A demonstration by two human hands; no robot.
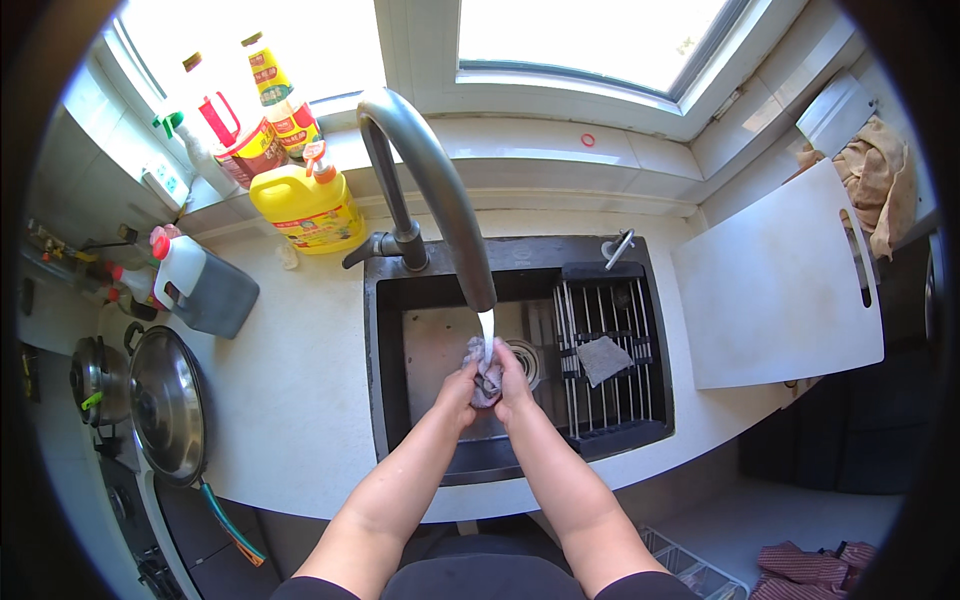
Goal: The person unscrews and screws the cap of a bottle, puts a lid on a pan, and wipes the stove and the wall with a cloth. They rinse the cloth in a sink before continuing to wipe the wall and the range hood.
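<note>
A crumpled grey cloth (pixel 487 388) is bunched between my two hands, under water running from the grey faucet (pixel 440 180). My left hand (pixel 458 394) is closed on the cloth's left side. On its right side my right hand (pixel 513 380) grips it too, and the fingers of both hands are partly hidden behind the cloth. Both hands are inside the dark sink (pixel 400 400), above its bottom, with the round drain (pixel 526 362) just beyond the right hand.
Over the sink's right part lies a rack (pixel 600 400) with a grey folded cloth (pixel 604 361) on it. A white cutting board (pixel 780 280) stands at the right. Left are a yellow jug (pixel 310 212), a dark-filled jug (pixel 210 290) and a lidded pan (pixel 168 405).
</note>
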